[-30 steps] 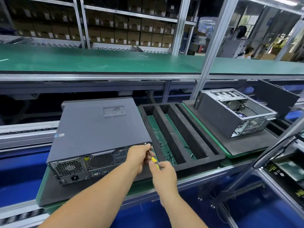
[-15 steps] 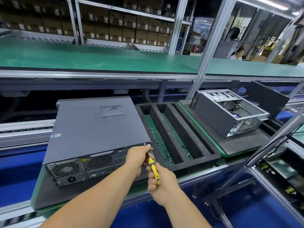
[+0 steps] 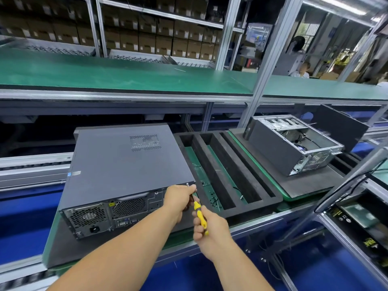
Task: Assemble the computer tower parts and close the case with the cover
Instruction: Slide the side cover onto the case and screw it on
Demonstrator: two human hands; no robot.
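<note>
We find the closed computer tower [image 3: 128, 164] lying on its side on a foam pad on the surface, rear panel facing us, long axis running away. We judge it heavy and rigid; hold it by its edges. Left hand [image 3: 179, 199] pinches the thumbscrew [image 3: 187, 184]; right hand [image 3: 206, 226] grips the yellow screwdriver [image 3: 200, 215].

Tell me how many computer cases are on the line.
2: the closed case by the hands, lying flat on its pad; the open case further right on another pad. More may be out of view.
</note>
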